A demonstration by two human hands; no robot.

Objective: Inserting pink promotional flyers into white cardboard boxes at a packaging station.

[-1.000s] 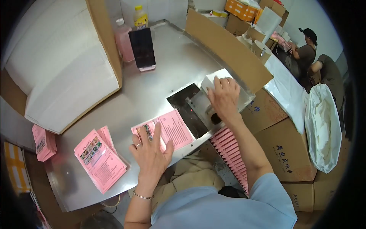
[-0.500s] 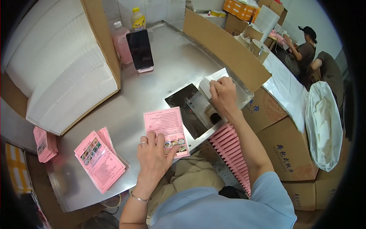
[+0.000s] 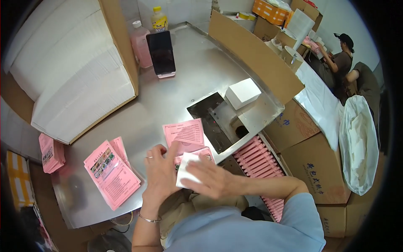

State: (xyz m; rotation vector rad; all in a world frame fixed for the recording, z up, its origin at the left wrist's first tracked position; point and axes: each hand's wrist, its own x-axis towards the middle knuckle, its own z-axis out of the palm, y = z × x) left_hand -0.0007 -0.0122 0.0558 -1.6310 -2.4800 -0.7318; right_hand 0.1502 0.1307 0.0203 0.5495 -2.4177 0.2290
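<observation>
A pink printed wrapper (image 3: 183,131) with small food pictures lies unfolded at the metal table's front edge. Over its lower half, my right hand (image 3: 216,178) carries a folded white paper napkin (image 3: 187,167); the fingers are slightly blurred and lie across the napkin. My left hand (image 3: 159,170), with a ring and a bracelet, is at the wrapper's left side, its fingers apart and partly bent. Beyond the table's cut-out stands a white stack of napkins (image 3: 242,93). To the left lies a pile of pink wrappers (image 3: 111,174).
A dark rectangular opening (image 3: 218,122) is cut into the table (image 3: 168,101). Pink packets (image 3: 260,161) line a tray below it. A large carton of white stacks (image 3: 84,75) stands left, near a phone (image 3: 161,54) and bottles. Cardboard boxes (image 3: 315,168) flank the right; another person sits behind.
My right hand has moved from the white stack down to the wrapper, bringing a napkin. My left hand has lifted from flat on the wrapper to its left side. The view has shifted slightly.
</observation>
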